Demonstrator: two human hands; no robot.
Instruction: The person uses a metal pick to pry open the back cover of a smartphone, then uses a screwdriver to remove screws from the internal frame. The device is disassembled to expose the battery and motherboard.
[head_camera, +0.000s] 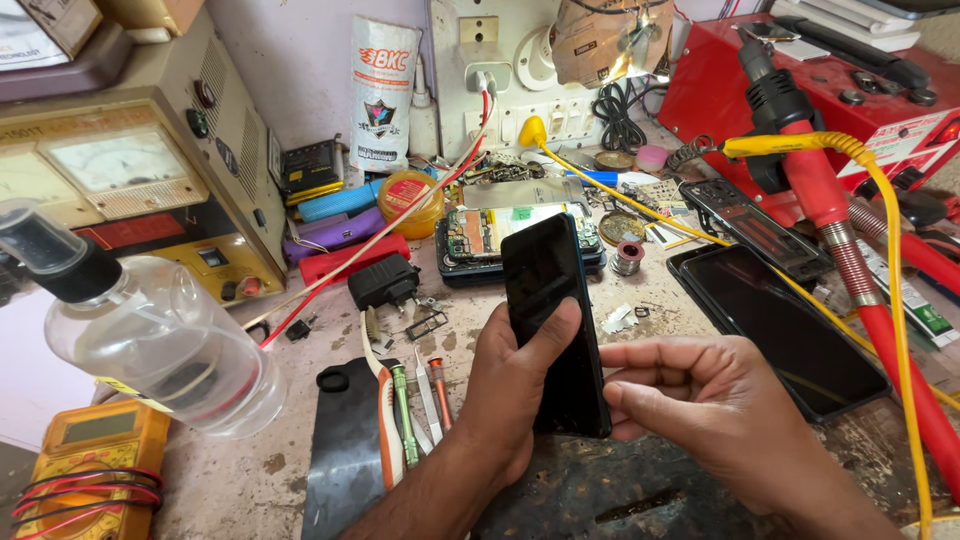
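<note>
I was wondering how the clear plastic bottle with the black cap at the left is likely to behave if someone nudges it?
The clear bottle looks nearly empty, so it is probably light and would slide easily. It appears tilted or on its side with a rounded body, so it may well roll. Its thin-looking plastic wall would likely flex rather than crack.

The scene is seen from a single head-worn camera, angled steeply down and forward, close above the hands and the cluttered table (250, 480).
</note>
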